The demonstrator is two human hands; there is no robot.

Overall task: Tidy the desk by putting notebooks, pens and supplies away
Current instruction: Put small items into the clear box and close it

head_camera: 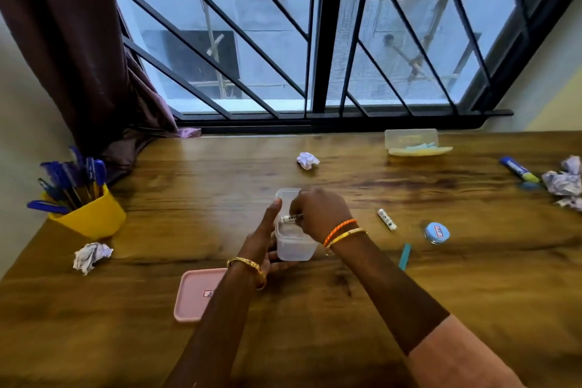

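Observation:
A small clear plastic box [294, 242] stands open at the middle of the wooden desk [346, 309]. My left hand [263, 239] grips its near left side, thumb up along the wall. My right hand [321, 214] pinches a small white eraser [291, 218] with black print over the box's opening. The box's pink lid [196, 294] lies flat to the near left, partly under my left forearm. Right of the box lie a second white eraser [387, 219], a round blue tin [436, 232] and a teal strip [405, 256].
A yellow cup [91, 219] full of blue pens stands at the left edge. Crumpled paper balls lie near left [91, 257], far centre [308, 161] and far right [565, 181]. A blue and yellow marker [519, 169] and a clear tub of sticky notes [412, 142] sit at the back right.

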